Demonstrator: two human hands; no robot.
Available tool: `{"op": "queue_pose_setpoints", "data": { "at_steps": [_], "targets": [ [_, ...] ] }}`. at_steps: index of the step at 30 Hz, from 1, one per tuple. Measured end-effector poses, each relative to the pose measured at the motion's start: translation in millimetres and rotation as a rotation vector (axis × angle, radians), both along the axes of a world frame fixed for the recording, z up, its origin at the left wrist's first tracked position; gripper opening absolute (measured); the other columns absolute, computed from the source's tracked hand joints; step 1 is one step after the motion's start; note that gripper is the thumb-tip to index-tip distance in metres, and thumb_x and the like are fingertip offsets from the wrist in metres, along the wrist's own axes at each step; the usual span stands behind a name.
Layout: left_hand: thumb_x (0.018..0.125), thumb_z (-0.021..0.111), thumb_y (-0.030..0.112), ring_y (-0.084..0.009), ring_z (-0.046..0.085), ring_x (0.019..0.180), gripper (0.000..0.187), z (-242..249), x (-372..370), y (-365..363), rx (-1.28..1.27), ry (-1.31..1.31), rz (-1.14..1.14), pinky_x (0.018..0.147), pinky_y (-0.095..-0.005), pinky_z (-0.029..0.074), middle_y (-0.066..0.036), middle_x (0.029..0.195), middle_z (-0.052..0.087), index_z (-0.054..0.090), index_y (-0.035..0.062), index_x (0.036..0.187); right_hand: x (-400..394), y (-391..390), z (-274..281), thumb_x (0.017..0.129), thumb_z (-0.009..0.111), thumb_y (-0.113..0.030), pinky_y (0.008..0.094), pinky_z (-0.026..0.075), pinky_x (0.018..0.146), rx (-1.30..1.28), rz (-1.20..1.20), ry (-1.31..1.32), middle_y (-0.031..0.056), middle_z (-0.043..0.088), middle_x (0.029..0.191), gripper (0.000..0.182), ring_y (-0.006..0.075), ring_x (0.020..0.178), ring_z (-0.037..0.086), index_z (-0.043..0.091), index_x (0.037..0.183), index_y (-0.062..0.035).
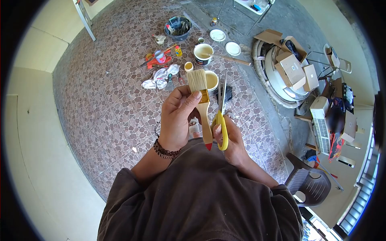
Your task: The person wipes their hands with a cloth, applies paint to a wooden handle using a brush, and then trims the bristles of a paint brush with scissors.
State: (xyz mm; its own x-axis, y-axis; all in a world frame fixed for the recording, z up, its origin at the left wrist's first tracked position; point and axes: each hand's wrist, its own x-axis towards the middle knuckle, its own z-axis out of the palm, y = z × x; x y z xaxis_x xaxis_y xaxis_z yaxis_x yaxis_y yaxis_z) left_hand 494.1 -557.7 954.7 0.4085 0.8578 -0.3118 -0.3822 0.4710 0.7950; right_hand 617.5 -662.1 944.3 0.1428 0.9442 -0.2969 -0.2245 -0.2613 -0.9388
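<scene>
The person stands over a tiled floor, both arms in dark brown sleeves raised before the chest. The left hand, with a braided bracelet at the wrist, has its fingers wrapped around the metal band of a paintbrush, thumb pressed on the front; the pale bristles point away from the body and the wooden handle with its red tip points back toward it. Just beside it, the right hand has its fingers through the yellow loops of a pair of scissors, whose blades run up alongside the brush, nearly shut as far as can be told.

Farther off on the floor stand two open paint tins, a small yellow cup, crumpled plastic wrap, round lids and a dark bucket of tools. To the right lie cardboard boxes and a brown plastic chair.
</scene>
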Motion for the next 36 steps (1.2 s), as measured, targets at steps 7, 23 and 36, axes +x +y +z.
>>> {"op": "queue_pose_setpoints", "data": {
  "at_steps": [7, 23, 36],
  "targets": [
    [0.091, 0.061, 0.013, -0.0047, 0.059, 0.074, 0.023, -5.4, -0.6, -0.1, 0.093, 0.079, -0.036, 0.064, -0.0186, 0.046, -0.004, 0.088, 0.063, 0.054, -0.0016, 0.106, 0.3, 0.5, -14.6, 0.091, 0.059, -0.028, 0.0261, 0.04, 0.063, 0.029, 0.043, -0.082, 0.0041, 0.055, 0.071, 0.028, 0.0096, 0.067, 0.05, 0.052, 0.085, -0.0015],
    [0.091, 0.062, 0.015, -0.0037, 0.059, 0.068, 0.023, -0.3, 0.4, 1.4, 0.163, 0.166, -0.043, 0.051, -0.0167, 0.044, -0.004, 0.086, 0.063, 0.054, -0.0008, 0.104, -3.3, 5.2, -24.2, 0.09, 0.061, -0.028, 0.0272, 0.041, 0.062, 0.056, -0.005, 0.085, 0.0052, 0.057, 0.073, 0.028, 0.0088, 0.069, 0.05, 0.057, 0.09, -0.0002],
    [0.09, 0.062, 0.016, -0.0041, 0.059, 0.066, 0.022, -2.2, -1.8, 1.8, 0.162, 0.17, -0.035, 0.05, -0.017, 0.044, -0.004, 0.084, 0.063, 0.054, -0.0005, 0.102, -4.8, 5.4, -26.9, 0.092, 0.058, -0.03, 0.0289, 0.043, 0.064, 0.07, 0.012, -0.012, 0.0067, 0.058, 0.075, 0.031, 0.0107, 0.069, 0.052, 0.056, 0.09, 0.0]
  ]
}}
